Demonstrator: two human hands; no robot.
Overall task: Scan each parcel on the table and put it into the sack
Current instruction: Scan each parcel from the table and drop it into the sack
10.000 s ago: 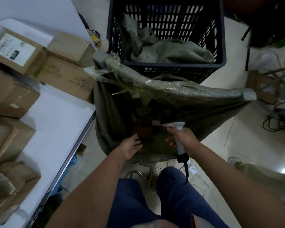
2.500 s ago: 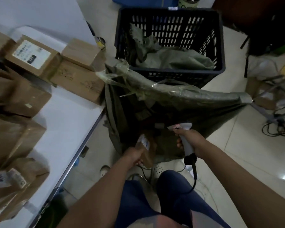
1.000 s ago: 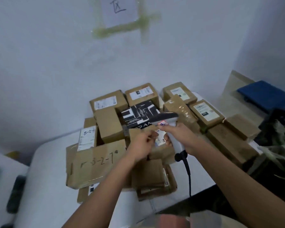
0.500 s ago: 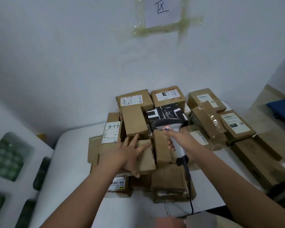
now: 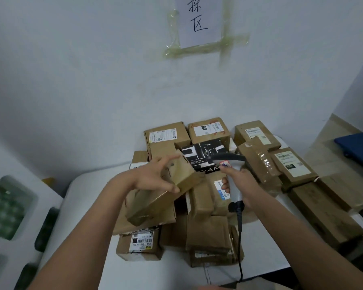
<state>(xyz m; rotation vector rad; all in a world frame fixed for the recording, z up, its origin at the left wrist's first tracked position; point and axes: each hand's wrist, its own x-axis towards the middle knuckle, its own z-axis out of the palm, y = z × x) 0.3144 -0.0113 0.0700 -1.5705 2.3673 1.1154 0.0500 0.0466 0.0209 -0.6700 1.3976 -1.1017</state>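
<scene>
Parcels are still stacked thickly on the desk (image 5: 88, 197), against its far edge by the wall. One brown parcel (image 5: 166, 191) is clasped by the left hand (image 5: 155, 177), tilted above the heap near the middle. A scanner (image 5: 231, 174) is gripped in the closed right hand (image 5: 242, 185) just beside it. No sack is seen; most of the work evidently remains.

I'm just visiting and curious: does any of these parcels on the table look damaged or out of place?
Yes. One brown parcel, right of the scanner, lies askew across its neighbours, its tape wrinkled and a flap torn up. The black-and-white box stands out among plain brown cartons. The rest are piled loosely, not spilled.
</scene>
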